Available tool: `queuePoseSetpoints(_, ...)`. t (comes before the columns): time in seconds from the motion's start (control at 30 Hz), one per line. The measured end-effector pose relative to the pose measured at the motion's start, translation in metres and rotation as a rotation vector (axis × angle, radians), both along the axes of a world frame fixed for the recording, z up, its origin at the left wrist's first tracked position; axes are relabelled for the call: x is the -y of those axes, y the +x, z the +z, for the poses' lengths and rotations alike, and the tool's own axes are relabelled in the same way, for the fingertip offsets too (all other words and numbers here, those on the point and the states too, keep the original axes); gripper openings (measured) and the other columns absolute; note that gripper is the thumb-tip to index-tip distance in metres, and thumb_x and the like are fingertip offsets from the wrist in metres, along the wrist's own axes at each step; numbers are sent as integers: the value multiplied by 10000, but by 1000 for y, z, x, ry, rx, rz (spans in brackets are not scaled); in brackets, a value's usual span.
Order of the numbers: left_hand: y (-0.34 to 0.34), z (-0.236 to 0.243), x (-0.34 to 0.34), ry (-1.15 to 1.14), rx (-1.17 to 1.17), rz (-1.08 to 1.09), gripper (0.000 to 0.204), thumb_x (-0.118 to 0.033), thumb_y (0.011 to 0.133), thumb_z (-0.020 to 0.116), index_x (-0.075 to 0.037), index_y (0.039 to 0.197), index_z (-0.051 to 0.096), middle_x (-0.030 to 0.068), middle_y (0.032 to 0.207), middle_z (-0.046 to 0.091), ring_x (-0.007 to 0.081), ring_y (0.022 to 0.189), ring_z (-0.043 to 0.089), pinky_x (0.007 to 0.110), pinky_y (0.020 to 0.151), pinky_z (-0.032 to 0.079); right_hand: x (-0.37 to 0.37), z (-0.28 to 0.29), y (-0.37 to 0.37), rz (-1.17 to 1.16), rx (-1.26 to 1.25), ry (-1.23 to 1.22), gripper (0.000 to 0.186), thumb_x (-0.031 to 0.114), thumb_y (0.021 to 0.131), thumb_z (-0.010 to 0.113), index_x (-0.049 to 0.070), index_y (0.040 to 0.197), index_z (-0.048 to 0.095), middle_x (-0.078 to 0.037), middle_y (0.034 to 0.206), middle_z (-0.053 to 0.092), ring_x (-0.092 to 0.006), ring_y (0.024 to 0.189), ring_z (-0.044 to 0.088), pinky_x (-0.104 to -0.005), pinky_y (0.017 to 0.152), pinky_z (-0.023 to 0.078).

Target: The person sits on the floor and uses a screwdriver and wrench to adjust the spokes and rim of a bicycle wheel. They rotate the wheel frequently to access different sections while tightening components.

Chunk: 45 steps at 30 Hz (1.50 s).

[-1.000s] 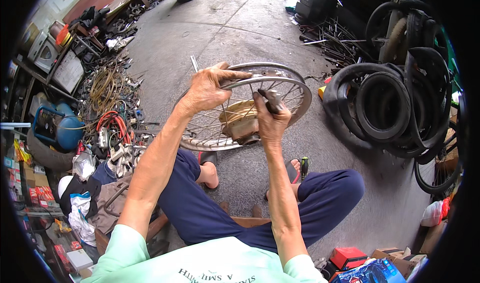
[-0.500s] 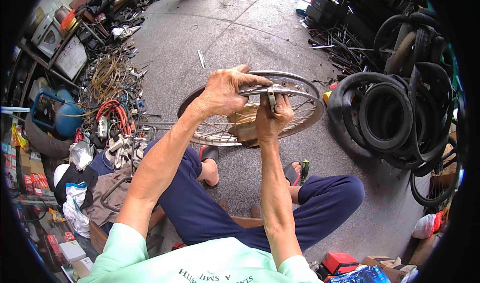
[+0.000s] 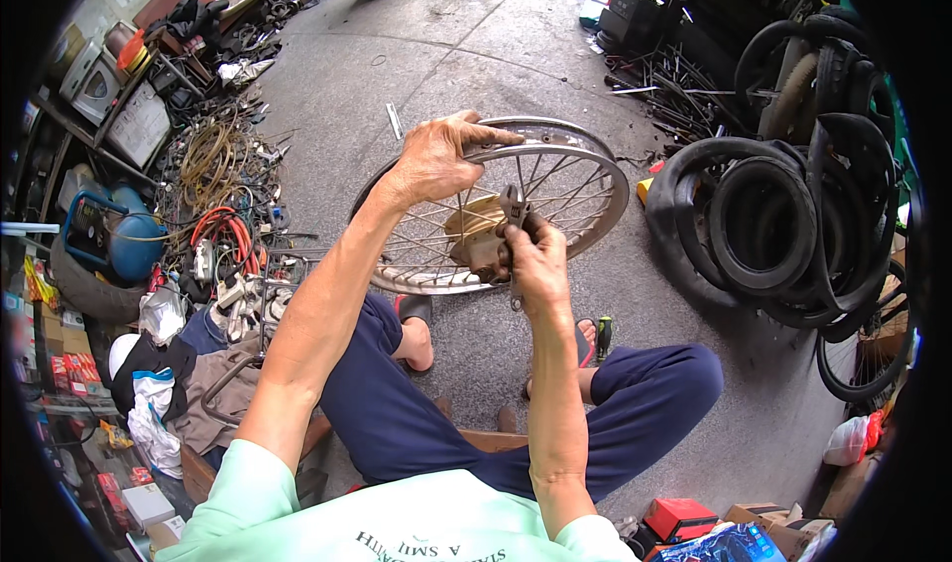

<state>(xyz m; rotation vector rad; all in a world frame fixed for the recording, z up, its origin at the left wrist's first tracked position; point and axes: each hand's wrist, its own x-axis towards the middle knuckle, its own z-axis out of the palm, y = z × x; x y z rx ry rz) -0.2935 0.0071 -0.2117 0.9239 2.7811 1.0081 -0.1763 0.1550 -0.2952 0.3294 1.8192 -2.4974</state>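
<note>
A spoked metal wheel without a tyre is held tilted in front of my knees. Its hub faces me, dull and brownish. My left hand grips the upper left of the rim, with the index finger stretched along its inner channel. In my right hand is an adjustable wrench, its jaw end pointing up and the handle's holed end showing below the fist. The wrench stands in front of the spokes, beside the hub; whether it touches them I cannot tell.
Black tyres are heaped at the right. A blue air tank, a red hose and tangled cables crowd the left. On the floor by my foot stands a green-handled screwdriver. A red box sits at the lower right.
My right hand has come down from the rim toward the hub, bringing the wrench away from the rim's edge. The left hand keeps its grip; the wheel has shifted slightly up and left.
</note>
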Motion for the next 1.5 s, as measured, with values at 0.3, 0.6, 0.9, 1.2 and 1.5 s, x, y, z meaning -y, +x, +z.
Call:
queuePoseSetpoints(0.3,-3,-2,2,-15,30,41,652,-50,667,582,-410,1199,699,5,817,521,193,766,614,366,744,548,-7,11,-8,-26,49,-156,297,271,1003,579,-5,1079,658,-63,769,680,-71,456,522,-194,382,365)
queuePoseSetpoints(0.6,-1,-5,10,63,11,29,600,-14,688,582,-309,1188,734,-26,742,401,99,656,464,284,656,443,11,26,-27,-90,1,-56,294,241,1015,549,-30,947,639,-67,701,662,-50,459,479,-210,393,357)
queuePoseSetpoints(0.9,7,2,6,39,-77,-16,537,-75,708,689,-310,1188,731,-10,769,459,111,664,519,290,657,461,72,29,-34,-416,-111,-44,181,137,1020,465,6,903,511,-7,629,504,-87,454,448,-265,398,351)
queuePoseSetpoints(1.2,10,-2,12,50,-41,-30,614,30,711,596,-328,1193,726,-29,774,460,97,666,478,260,629,400,1,59,-15,-56,59,-388,183,165,986,586,-10,931,593,-13,647,550,-39,444,430,-191,346,359)
queuePoseSetpoints(1.5,11,3,4,36,-45,-91,577,23,726,624,-310,1184,733,-14,763,451,112,667,470,273,619,399,-89,24,-40,350,-48,-156,159,172,970,624,13,969,627,-33,701,598,-23,421,399,-174,342,259)
